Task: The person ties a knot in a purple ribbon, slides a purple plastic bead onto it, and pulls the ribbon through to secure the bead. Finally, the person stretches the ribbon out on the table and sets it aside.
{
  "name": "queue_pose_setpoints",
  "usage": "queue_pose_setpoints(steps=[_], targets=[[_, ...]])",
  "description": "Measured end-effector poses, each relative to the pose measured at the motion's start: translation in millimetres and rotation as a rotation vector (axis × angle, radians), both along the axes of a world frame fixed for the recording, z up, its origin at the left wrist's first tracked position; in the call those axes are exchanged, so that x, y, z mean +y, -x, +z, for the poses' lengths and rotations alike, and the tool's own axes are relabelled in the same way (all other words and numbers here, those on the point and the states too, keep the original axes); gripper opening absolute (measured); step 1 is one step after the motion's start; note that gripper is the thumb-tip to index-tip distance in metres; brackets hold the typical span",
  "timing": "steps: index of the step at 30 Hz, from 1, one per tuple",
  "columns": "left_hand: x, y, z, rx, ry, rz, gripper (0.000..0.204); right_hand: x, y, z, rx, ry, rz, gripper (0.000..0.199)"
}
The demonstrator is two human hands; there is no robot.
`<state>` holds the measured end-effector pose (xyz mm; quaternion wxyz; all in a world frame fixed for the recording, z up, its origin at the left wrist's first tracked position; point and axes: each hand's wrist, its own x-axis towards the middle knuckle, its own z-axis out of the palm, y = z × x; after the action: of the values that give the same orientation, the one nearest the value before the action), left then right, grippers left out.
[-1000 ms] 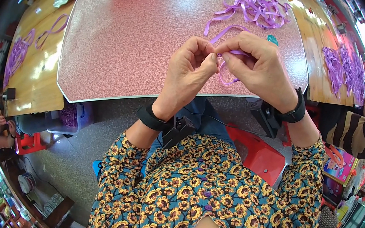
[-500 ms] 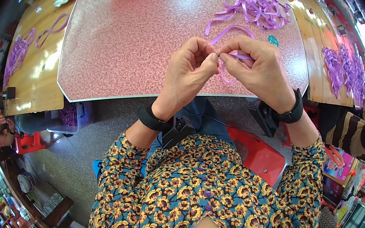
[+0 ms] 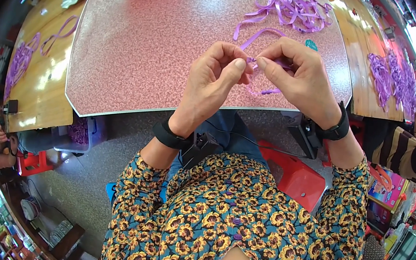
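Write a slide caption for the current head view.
Left hand and right hand handle a purple ribbon above a pink table, a tangled ribbon pile beyond.

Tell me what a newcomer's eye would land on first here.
Probably the boldly flowered top filling the lower middle. Next, perhaps, the left hand and right hand, their fingertips close together at a purple ribbon above the near part of the pink table. The tangled purple heap at the table's far right also stands out.
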<state>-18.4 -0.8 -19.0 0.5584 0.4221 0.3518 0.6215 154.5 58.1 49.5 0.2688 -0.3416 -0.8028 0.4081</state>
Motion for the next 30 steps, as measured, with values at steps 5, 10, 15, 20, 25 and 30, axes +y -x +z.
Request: queue_pose_setpoints(steps=[5, 10, 15, 20, 25, 30], targets=[[-1, -2, 0, 0.041, -0.07, 0.044, 0.021, 1, 0, 0, -0.029, 0.007, -0.009, 0.009], [6, 2, -4, 0.477, -0.333, 0.167, 0.021, 0, 1, 1, -0.043, -0.052, 0.0, 0.01], [5, 13, 4, 0.86, -0.53, 0.25, 0.017, 1, -1, 2, -0.111, -0.126, 0.065, 0.011], [-3, 22, -2, 0.648, -0.275, 0.074, 0.017, -1, -1, 3, -0.084, -0.155, 0.105, 0.01], [-7, 19, 2, 0.247, -0.047, -0.072, 0.023, -2, -6, 1, -0.053, -0.112, 0.08, 0.009], [-7, 13, 5, 0.493, -0.21, 0.004, 0.025, -5, -4, 1, -0.005, -0.137, 0.097, 0.007]])
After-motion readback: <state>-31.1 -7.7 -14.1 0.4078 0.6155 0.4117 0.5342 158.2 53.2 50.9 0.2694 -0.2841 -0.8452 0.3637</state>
